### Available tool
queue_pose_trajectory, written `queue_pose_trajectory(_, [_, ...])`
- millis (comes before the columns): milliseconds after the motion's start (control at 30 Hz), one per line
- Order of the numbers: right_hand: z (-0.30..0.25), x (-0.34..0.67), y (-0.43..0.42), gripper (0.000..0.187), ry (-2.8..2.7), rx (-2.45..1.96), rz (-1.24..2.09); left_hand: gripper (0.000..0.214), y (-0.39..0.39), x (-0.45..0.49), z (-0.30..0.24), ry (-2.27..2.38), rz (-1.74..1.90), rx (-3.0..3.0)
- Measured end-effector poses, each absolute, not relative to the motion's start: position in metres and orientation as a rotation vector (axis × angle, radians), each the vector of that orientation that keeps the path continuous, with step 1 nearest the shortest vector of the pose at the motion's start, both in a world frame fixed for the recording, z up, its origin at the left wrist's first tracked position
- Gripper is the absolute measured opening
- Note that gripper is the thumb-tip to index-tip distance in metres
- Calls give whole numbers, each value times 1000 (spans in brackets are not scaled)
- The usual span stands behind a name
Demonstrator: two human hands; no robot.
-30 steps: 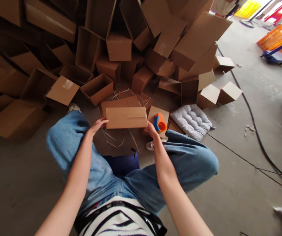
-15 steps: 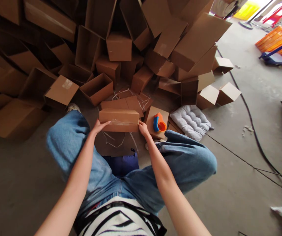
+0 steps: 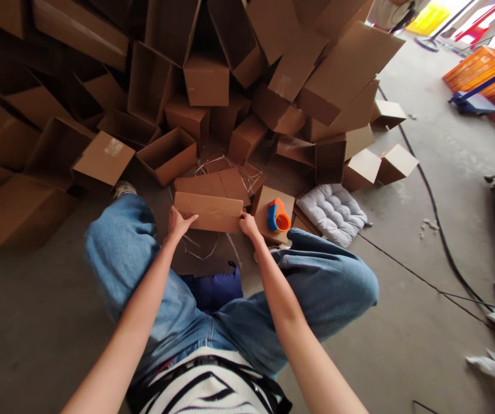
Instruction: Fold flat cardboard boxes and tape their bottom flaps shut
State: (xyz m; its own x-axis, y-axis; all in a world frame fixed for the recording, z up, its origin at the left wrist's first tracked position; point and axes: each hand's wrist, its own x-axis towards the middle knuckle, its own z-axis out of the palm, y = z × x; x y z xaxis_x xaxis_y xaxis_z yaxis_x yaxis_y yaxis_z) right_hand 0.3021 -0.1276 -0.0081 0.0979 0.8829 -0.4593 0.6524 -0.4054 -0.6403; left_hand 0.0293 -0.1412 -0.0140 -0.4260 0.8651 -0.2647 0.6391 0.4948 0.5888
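Note:
Between my hands is a flat brown cardboard box, held low over my lap. My left hand grips its left end, and my right hand grips its right end. Just right of the box, an orange and blue tape dispenser rests on a cardboard sheet. Another flattened carton lies directly behind the held box, with thin strapping strips around it.
A tall heap of open cardboard boxes rises ahead of me. A grey quilted cushion lies to the right, and a black cable runs across the concrete floor. An orange crate stands far right.
The box has shifted left and rotated, so its taped seam no longer shows. My hands have drawn closer together at its ends.

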Motion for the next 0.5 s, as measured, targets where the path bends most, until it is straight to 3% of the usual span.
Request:
queue_pose_trajectory(200, [-2, 307, -125, 25, -1557, -1998, 1437, 115, -146, 51, -11, 2294, 518, 1183])
queue_pose_trajectory(333, [-6, 287, -137, 75, -1434, -2093, 1386, 123, -146, 60, -13, 2341, 536, 1103])
queue_pose_trajectory(400, [-9, 275, -142, 84, -1378, -2153, 1276, 124, -145, 62, -16, 2341, 552, 1074])
queue_pose_trajectory(500, [-11, 266, -145, 82, -1340, -2201, 1228, 125, -143, 65, -18, 2365, 570, 1068])
